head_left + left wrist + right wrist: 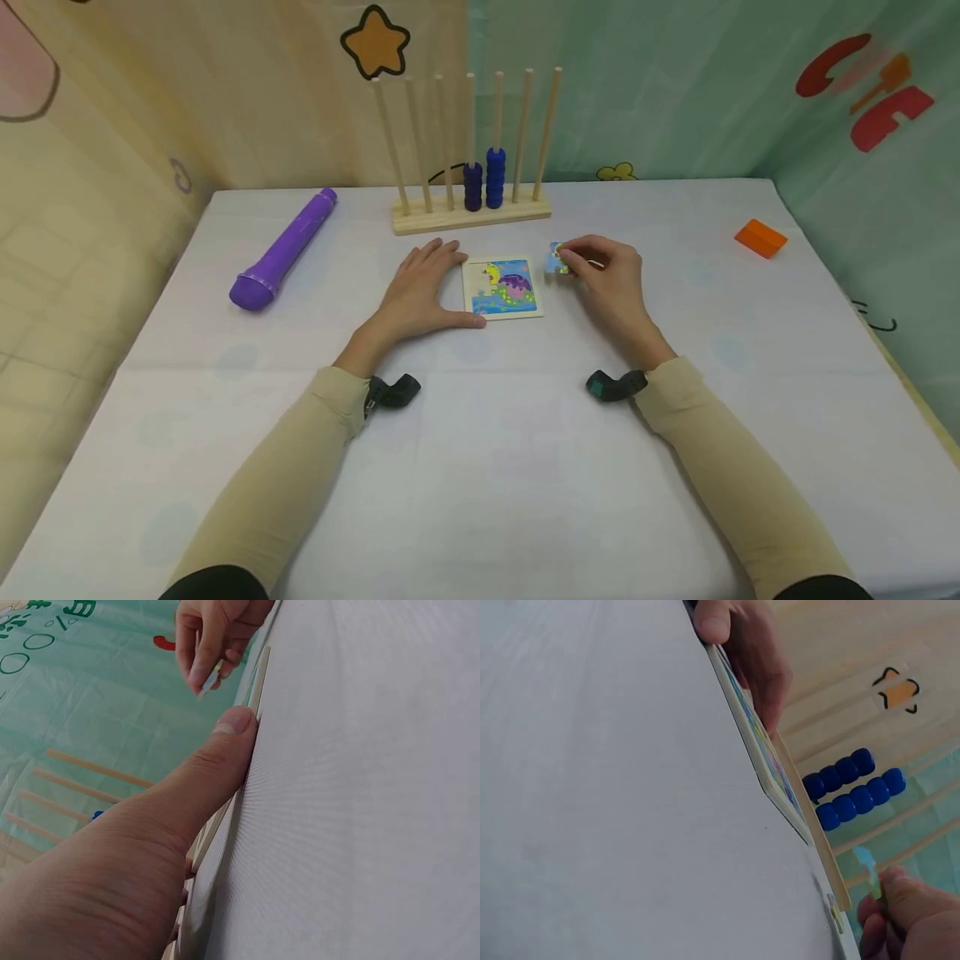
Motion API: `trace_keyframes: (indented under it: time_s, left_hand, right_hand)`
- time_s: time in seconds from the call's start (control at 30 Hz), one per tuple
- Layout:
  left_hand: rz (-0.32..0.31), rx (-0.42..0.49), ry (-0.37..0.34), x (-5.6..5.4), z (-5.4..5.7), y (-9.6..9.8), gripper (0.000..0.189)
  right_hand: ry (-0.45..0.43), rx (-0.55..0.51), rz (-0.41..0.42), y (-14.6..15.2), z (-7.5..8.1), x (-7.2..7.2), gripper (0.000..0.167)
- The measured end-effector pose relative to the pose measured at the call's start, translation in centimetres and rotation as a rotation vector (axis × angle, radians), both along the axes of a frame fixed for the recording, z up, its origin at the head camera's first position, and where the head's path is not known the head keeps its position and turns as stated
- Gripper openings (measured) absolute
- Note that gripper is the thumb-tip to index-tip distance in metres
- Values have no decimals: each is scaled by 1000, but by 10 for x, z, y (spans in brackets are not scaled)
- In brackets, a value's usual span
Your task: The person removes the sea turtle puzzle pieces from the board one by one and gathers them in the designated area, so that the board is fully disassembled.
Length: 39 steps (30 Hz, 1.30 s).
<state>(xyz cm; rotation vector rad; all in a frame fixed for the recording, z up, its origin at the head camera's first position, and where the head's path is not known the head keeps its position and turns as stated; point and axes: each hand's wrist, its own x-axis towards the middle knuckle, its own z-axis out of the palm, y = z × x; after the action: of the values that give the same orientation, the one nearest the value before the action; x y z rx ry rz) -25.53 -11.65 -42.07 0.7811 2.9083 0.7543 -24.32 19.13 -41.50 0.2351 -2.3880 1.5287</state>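
A flat, near-square puzzle board [517,315] with a pale frame is laid on the white cloth [480,467], between the two hands. A glossy print of a yellow and purple dinosaur is borne on it; a plain cream patch is left at its upper left.

Left hand [426,292]: fingers extended and spread, thumb straight; board touched along its left side, nothing clasped. Right hand [611,271]: a thin, printed puzzle piece [553,260] is pinched between thumb and fingers, just right of the board and apart from it. In the right wrist view, a small patterned flat item [835,913] is seen on the cloth near that hand.

Behind: a wooden peg rack [480,219], seven slim round dowels, two threaded with smooth, rounded blue beads [495,179]. Left: a purple microphone-shaped object [288,246], tapered handle, bulbous head. Far right: an angular orange block [761,238].
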Motion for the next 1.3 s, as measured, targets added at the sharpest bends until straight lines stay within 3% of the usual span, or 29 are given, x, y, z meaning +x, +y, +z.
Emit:
trace_keyframes:
  time_s: [0.13, 0.47, 0.77, 0.87, 1.03, 1.3]
  left_hand:
    - [-3, 3, -5, -1, 0, 2, 112]
    - [3, -7, -3, 0, 0, -2, 112]
    - [-8, 10, 5, -1, 1, -2, 112]
    - [-11, 10, 8, 0, 1, -2, 112]
    - [-5, 8, 19, 1, 1, -2, 111]
    - [-19, 28, 32, 1, 2, -2, 110]
  right_hand:
    - [34, 99, -69, 12, -5, 1, 19]
    - [102, 323, -129, 7, -11, 3, 17]
    - [184, 335, -153, 0, -11, 4, 14]
    - [190, 297, -86, -13, -10, 9, 14]
    - [182, 239, 113, -40, -9, 17, 13]
    - [121, 269, 339, -66, -10, 23, 39]
